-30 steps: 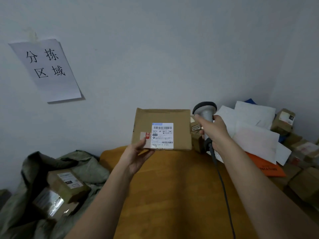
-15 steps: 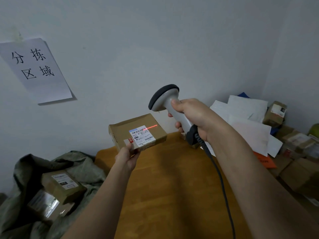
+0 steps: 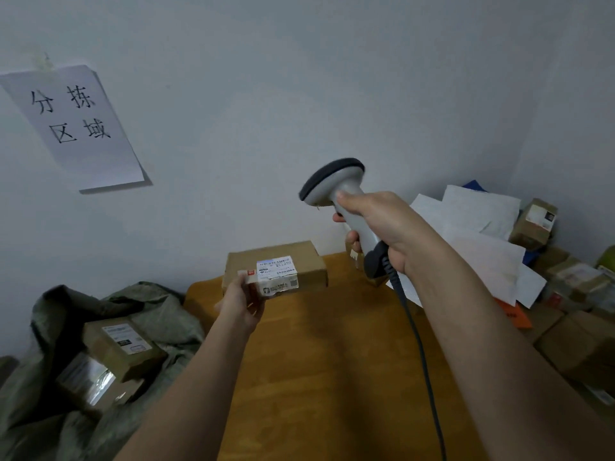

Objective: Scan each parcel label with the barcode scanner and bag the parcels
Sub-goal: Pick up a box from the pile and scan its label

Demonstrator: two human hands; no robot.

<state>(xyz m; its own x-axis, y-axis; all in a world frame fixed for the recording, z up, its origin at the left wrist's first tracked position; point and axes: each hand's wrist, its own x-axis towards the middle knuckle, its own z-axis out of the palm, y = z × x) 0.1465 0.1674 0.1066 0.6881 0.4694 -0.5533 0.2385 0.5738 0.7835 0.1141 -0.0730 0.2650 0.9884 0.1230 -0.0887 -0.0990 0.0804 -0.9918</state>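
Note:
My left hand (image 3: 241, 302) grips the near left corner of a flat brown cardboard parcel (image 3: 306, 266) above the far end of the wooden table (image 3: 319, 361). The parcel's white barcode label (image 3: 277, 272) wraps over its top and front edge. My right hand (image 3: 376, 224) holds a grey barcode scanner (image 3: 336, 188) by the handle, its dark head up and to the right of the parcel, facing left. The scanner's coiled cable (image 3: 421, 354) hangs down over the table. An open green sack (image 3: 156, 311) at the lower left holds two taped parcels (image 3: 121, 347).
A heap of white mailers (image 3: 479, 234), an orange packet (image 3: 514, 316) and several brown boxes (image 3: 579, 344) fills the right side beyond the table. A paper sign (image 3: 76, 124) hangs on the grey wall at upper left.
The red scan line on the label has gone out. The parcel has tipped flatter with its front edge toward me, and the scanner has stayed raised to its right.

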